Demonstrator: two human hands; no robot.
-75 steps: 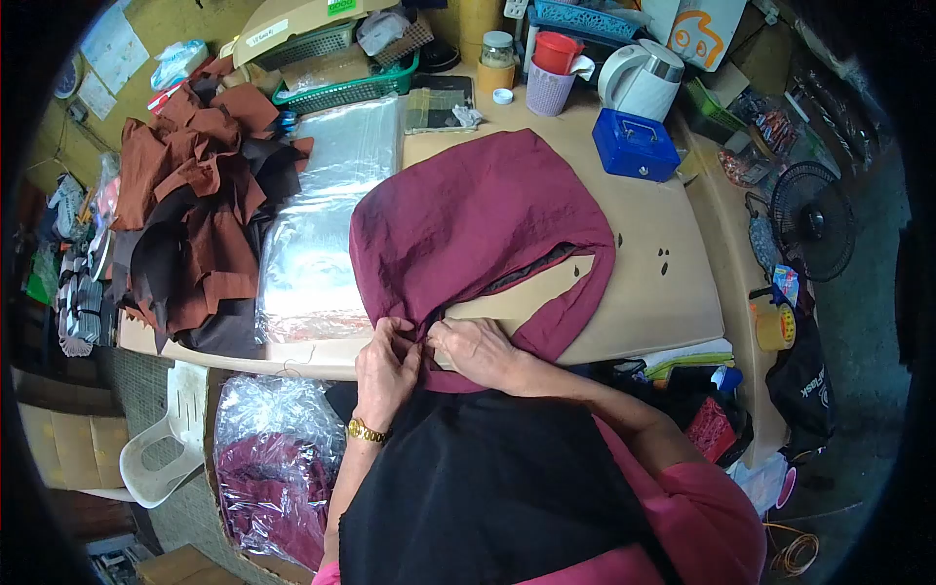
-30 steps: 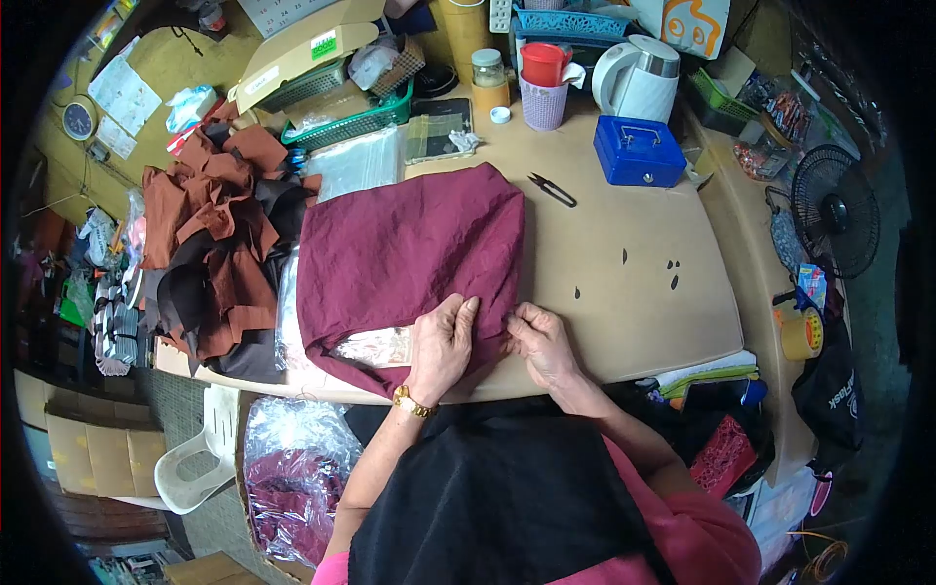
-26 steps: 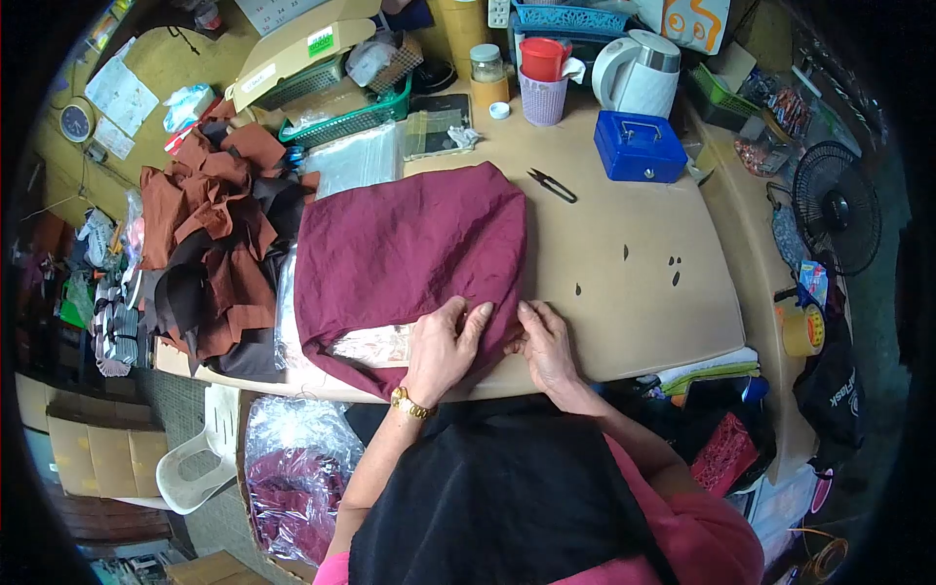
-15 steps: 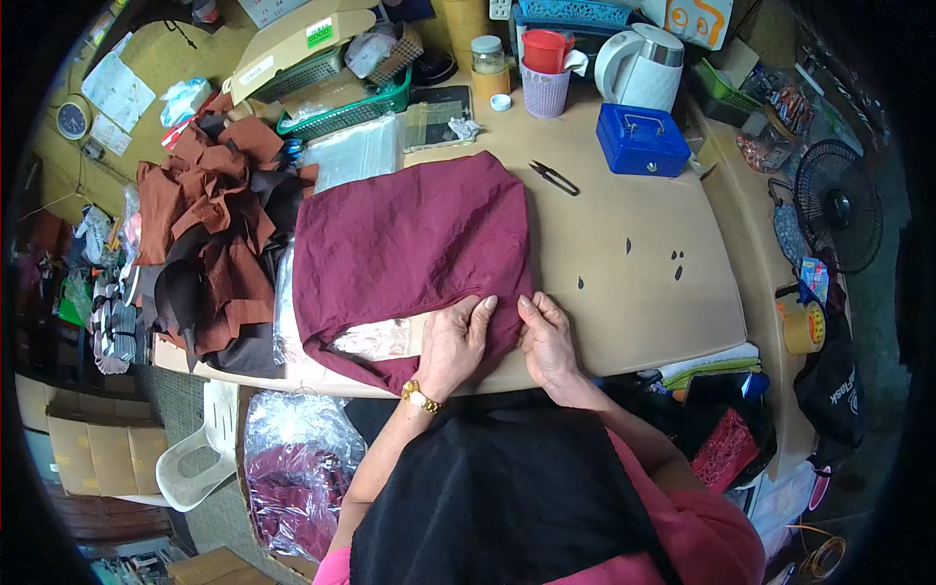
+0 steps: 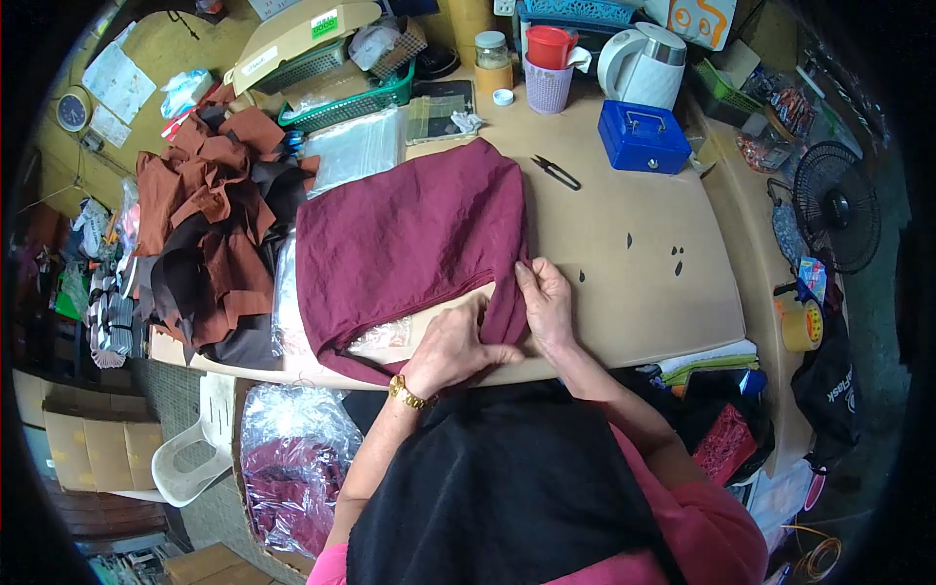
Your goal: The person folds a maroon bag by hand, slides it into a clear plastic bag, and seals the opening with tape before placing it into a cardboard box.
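A maroon fabric bag (image 5: 409, 224) lies flat on the table, its zipped edge and looped strap toward me. My left hand (image 5: 450, 343), with a gold watch at the wrist, is closed on the strap's near part. Its thumb stretches to the right across the cloth, and the other fingers are partly hidden. On the strap's right side, my right hand (image 5: 548, 304) pinches the cloth, thumb on top and fingertips out of sight. Beyond the bag, to the right, lie black thread snips (image 5: 556, 173).
Brown and black cloth pieces (image 5: 210, 234) are heaped at left. Clear plastic sleeves (image 5: 356, 151) lie behind the bag. A blue cash box (image 5: 642, 138), white kettle (image 5: 643, 68) and purple basket (image 5: 548, 88) stand at the back. A fan (image 5: 837, 207) is at right.
My right hand has moved up along the strap. My left hand has shifted slightly down, its thumb now pointing right. The strap's right side has narrowed, and the opening beside it shows more table.
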